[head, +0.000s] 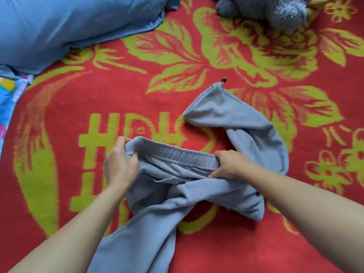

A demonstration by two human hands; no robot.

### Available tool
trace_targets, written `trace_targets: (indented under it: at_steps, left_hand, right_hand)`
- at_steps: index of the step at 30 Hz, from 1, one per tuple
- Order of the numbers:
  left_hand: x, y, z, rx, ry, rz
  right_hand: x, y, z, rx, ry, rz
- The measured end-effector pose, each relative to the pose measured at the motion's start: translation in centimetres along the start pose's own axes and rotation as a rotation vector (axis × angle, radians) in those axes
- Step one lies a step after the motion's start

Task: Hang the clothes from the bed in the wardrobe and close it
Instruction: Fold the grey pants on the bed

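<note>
A pair of grey sweatpants (pixel 232 119) lies crumpled on the bed's red blanket (pixel 197 95) with its yellow-green flower pattern. The elastic waistband (pixel 177 153) is stretched between my two hands. My left hand (pixel 120 164) grips the waistband's left end. My right hand (pixel 230 164) pinches its right end. One leg curls away to the upper right, ending in a cuff with a black cord stopper (pixel 223 80). The other leg trails toward me at the bottom. No wardrobe or hanger is in view.
A blue pillow (pixel 69 22) lies at the upper left. A grey plush toy (pixel 271 10) sits at the top right. A patterned blue sheet (pixel 7 95) shows at the left edge of the bed.
</note>
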State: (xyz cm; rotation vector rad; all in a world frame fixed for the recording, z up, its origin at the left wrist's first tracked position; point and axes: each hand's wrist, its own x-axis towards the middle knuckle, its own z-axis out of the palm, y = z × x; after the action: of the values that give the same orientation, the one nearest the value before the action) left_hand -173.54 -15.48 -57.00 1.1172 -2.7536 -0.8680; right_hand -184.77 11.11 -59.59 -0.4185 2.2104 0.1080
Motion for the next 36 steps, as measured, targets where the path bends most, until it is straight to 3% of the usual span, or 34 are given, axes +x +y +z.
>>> trace_targets:
  at_steps: [3,7,10,13,16,19,23,25,27,29,30,31,33,35,36]
  left_hand:
    - [2.2,-0.1,-3.3,-0.076,0.167,-0.041]
    - [6.5,-2.9,-8.6,-0.153,0.403,-0.157]
    - [9.3,-4.7,-10.0,-0.199,0.411,-0.219]
    - [9.9,-6.1,-9.4,-0.17,0.259,-0.234]
    - [7.8,-6.5,-6.9,-0.02,0.105,-0.156]
    - [3.9,-5.4,-2.7,0.107,-0.167,0.024]
    - [-1.1,-5.7,2.5,0.332,-0.446,0.045]
    - [-3.4,-6.3,3.2,0.45,-0.466,0.014]
    - [-5.5,-6.9,3.1,0.468,-0.485,0.033]
    - [-7.6,-7.4,2.5,0.319,-0.546,0.111]
    - [-8.5,-7.8,1.9,0.222,-0.56,0.156]
    - [-9.3,-8.4,1.2,0.159,-0.529,0.189]
    - [-9.7,-10.4,-0.1,0.12,-0.304,0.144]
    - [-9.8,-13.3,-1.8,0.194,-0.073,-0.089]
    - [-10.0,-15.0,-2.7,0.252,-0.035,-0.237]
  right_hand:
    - [-0.2,-1.9,-4.3,-0.002,0.055,-0.026]
    - [1.4,-7.1,-11.8,0.213,0.507,-0.175]
    - [3.1,-11.6,-15.1,0.397,0.716,-0.314]
    - [4.6,-11.8,-14.2,0.407,0.655,-0.325]
    - [4.8,-7.7,-9.6,0.124,0.37,-0.19]
    - [4.1,-2.9,-5.1,-0.077,0.158,-0.044]
    - [0.8,-0.7,-0.5,-0.125,0.367,-0.059]
    - [-1.9,-0.7,2.9,-0.064,0.384,-0.134]
    - [-4.3,-1.4,6.4,-0.117,0.232,-0.194]
    - [-5.8,-2.4,9.3,-0.208,0.069,-0.18]
    - [-6.2,-3.0,10.1,-0.218,0.071,-0.151]
    - [-6.4,-3.7,10.4,-0.209,0.132,-0.128]
    - [-6.4,-5.1,10.0,-0.174,0.309,-0.155]
    - [-6.2,-6.9,9.6,-0.094,0.51,-0.276]
    - [-6.2,-8.0,9.5,-0.065,0.568,-0.356]
